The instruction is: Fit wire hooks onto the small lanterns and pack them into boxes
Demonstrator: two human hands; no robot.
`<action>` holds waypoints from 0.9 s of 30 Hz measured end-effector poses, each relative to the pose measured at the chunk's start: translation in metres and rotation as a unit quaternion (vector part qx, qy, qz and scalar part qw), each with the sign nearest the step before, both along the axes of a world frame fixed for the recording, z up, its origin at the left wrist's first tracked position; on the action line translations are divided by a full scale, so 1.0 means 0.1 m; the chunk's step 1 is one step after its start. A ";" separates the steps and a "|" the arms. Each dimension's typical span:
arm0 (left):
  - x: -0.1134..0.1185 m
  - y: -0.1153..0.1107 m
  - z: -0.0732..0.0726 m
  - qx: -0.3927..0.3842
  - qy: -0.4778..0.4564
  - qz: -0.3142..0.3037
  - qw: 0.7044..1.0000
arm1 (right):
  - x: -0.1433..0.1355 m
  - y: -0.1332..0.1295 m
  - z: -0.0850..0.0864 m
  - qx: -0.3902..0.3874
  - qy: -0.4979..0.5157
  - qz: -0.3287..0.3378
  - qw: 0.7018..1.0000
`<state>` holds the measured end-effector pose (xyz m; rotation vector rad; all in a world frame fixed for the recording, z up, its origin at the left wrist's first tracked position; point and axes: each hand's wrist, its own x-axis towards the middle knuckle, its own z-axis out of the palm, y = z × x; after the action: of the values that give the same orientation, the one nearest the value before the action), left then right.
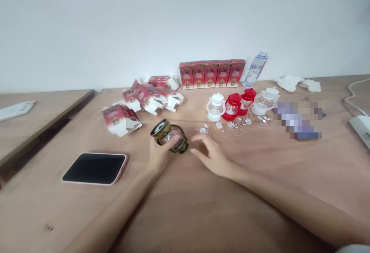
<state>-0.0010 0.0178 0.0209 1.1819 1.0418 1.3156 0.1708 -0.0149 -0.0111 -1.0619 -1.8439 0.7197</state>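
Observation:
My left hand (160,151) is wrapped round a small black-and-gold lantern (170,135), which lies tilted on its side with its base toward the upper left. To the right of the lantern, my right hand (212,153) has its fingers apart and holds nothing. Beyond it are thin wire pieces with small white parts (203,130) on the wooden table (185,206). Behind those stand a white lantern (216,107), two red lanterns (231,106) close together and another white lantern (264,101).
Several opened red boxes (148,97) lie at the back left. Upright red boxes (211,74) line the wall beside a bottle (255,69). A phone (95,168) lies at the left. Crumpled tissue (289,82), a blurred purple item (297,122) and a white device (361,129) are rightward.

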 end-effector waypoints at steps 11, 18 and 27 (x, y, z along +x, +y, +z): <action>-0.32 0.18 -0.10 0.242 0.219 0.090 0.941 | -0.07 0.32 -0.08 0.128 -0.209 -0.029 0.969; -0.33 0.09 -0.02 0.362 0.319 -0.040 0.875 | -0.03 0.17 0.01 0.244 0.001 -0.059 0.968; -0.32 0.04 -0.14 0.441 0.431 -0.058 0.785 | -0.06 0.08 0.03 0.323 0.053 -0.019 0.945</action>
<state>-0.0325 0.0216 0.0072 2.6945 0.9034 1.1669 0.1650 -0.0065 -0.0081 -0.6082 -1.7711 0.1119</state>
